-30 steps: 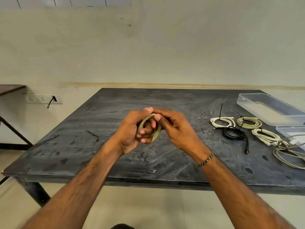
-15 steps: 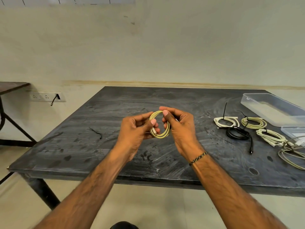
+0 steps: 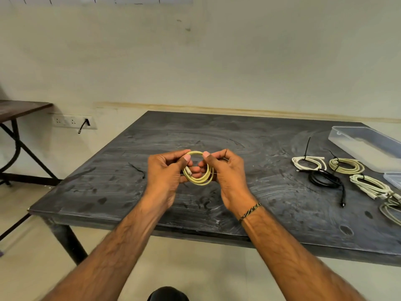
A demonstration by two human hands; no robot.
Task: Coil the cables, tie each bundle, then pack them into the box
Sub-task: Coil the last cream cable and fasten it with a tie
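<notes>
A yellow cable (image 3: 200, 180), wound into a small coil, hangs in the air above the dark table (image 3: 238, 135). My left hand (image 3: 166, 172) pinches the coil's left side and my right hand (image 3: 225, 170) pinches its right side, thumbs on top. Tied bundles lie at the right: a white one (image 3: 308, 162), a yellowish one (image 3: 346, 165), a black one (image 3: 324, 178) with a loose plug end, and a pale one (image 3: 368, 186). A clear plastic box (image 3: 366, 146) stands at the far right. A loose black tie (image 3: 137, 169) lies left of my hands.
Another loose cable (image 3: 390, 210) lies by the right edge, next to a clear lid (image 3: 393, 179). A second table (image 3: 19, 107) stands at the left, with a wall socket strip (image 3: 73, 122) behind it.
My hands have spread apart and lifted slightly, so the yellow coil now shows as an open loop between them. The view has shifted a little to the left.
</notes>
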